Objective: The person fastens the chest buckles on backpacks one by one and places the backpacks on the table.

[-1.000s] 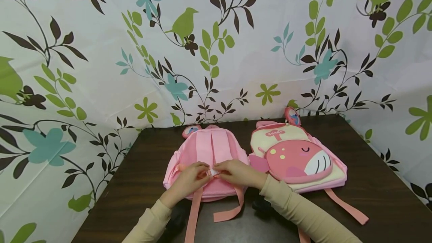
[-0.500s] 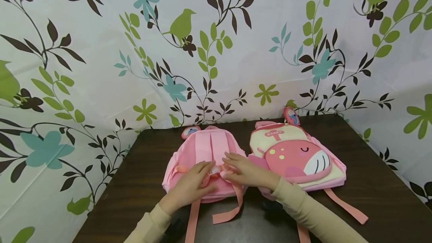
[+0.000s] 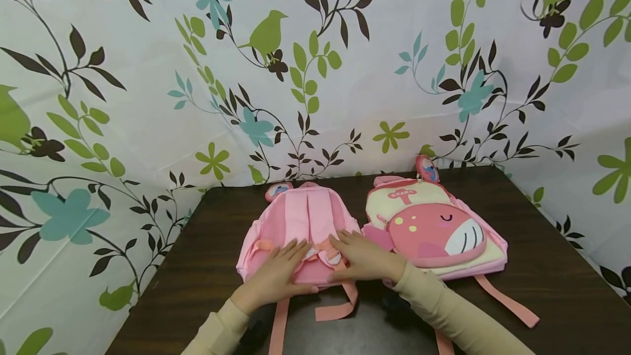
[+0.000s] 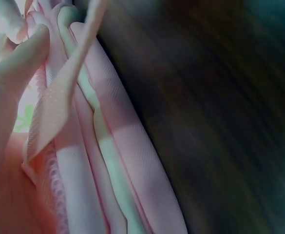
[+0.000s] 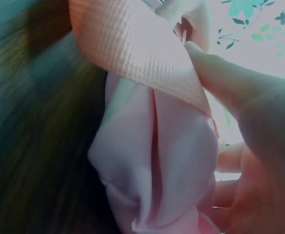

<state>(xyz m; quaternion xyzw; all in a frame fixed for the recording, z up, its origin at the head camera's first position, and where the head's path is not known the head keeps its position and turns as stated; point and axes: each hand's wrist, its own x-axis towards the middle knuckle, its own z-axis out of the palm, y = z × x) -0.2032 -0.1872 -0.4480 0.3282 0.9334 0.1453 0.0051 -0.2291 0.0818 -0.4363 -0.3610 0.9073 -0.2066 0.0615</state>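
Note:
A pink backpack [image 3: 276,223] lies on the table with its back panel and shoulder straps [image 3: 322,210] upward. My left hand [image 3: 273,278] rests on its lower left part with fingers straight. Spread over the lower right part is my right hand [image 3: 367,258]. Between the hands sit the straps' orange-pink ends and a small white piece [image 3: 332,257], partly covered by fingers. One loose webbing strap [image 3: 337,310] curls below the bag; it also crosses the right wrist view as a ribbed band [image 5: 137,44]. Another webbing strap [image 4: 59,102] passes the thumb in the left wrist view.
To the right, a second backpack [image 3: 409,193] with a whale-shaped front pocket [image 3: 429,234] lies face up. Its loose strap [image 3: 508,301] trails toward the near right of the dark wooden table [image 3: 557,267]. Behind hangs a leaf-and-bird patterned cloth [image 3: 345,97].
A second ago both hands pinched the strap piece at the middle of the backpack. They have let go, moved apart, and now lie flat on the bag.

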